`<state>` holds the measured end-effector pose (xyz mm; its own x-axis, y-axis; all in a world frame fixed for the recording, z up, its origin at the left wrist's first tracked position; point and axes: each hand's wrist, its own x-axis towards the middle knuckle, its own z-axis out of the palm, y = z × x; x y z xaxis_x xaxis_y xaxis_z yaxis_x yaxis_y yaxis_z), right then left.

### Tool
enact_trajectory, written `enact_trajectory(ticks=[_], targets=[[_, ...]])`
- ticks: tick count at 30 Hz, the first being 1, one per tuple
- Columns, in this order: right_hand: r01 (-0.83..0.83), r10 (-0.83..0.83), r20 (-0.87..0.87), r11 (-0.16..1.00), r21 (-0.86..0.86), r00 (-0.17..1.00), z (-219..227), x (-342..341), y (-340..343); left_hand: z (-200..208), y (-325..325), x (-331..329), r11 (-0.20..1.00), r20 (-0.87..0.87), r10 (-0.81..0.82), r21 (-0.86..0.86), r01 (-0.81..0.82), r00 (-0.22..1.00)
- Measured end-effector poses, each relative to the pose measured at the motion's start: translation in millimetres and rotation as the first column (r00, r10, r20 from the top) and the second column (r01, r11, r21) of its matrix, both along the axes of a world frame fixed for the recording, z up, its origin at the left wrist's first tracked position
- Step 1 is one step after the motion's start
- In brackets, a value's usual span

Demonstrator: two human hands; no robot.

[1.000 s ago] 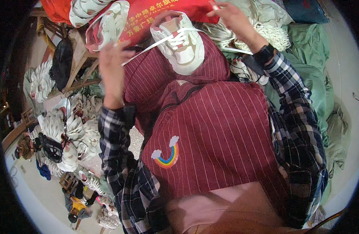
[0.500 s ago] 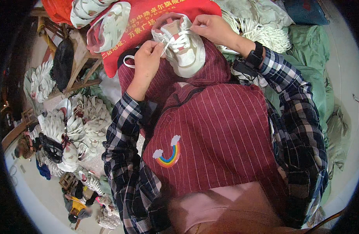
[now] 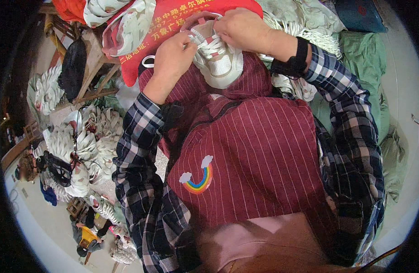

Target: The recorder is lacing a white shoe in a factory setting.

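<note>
On my feed, the left hand pinches a lace; what the right hand grips, I can't tell. Between them, the lap props the shoe, probably for steadiness.

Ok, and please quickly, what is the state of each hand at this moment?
Left hand: closed, seemingly pinching the lace.
Right hand: fingers bent at the shoe; whether it holds anything cannot be told.

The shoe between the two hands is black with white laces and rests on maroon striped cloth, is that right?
Not quite: the head view shows the shoe is mostly white, not black. It does have white laces and rests on maroon striped cloth.
</note>
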<state>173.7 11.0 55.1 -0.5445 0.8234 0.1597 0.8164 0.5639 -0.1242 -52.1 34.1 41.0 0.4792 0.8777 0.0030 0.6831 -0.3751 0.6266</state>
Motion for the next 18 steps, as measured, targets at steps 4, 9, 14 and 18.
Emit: enact_trajectory(ticks=[4,9,14,18], targets=[[-0.12,0.117,0.195,0.993,0.006,0.974,13.4,3.1,2.8,6.2,-1.4,9.3,0.989,-0.102,-0.046,0.134,0.06,0.994],[-0.284,0.282,0.034,0.944,0.17,0.959,30.5,9.9,19.5,24.2,6.9,8.9,0.93,-0.374,-0.154,0.257,0.262,0.915],[-0.419,0.394,-0.224,0.905,-0.075,0.891,26.0,18.4,38.5,19.9,31.0,-10.5,0.843,-0.128,-0.443,0.277,0.461,0.887],[-0.293,0.271,-0.117,0.924,-0.246,0.955,12.9,26.5,33.5,14.9,34.9,-27.3,0.88,-0.046,-0.464,0.092,0.466,0.885]])
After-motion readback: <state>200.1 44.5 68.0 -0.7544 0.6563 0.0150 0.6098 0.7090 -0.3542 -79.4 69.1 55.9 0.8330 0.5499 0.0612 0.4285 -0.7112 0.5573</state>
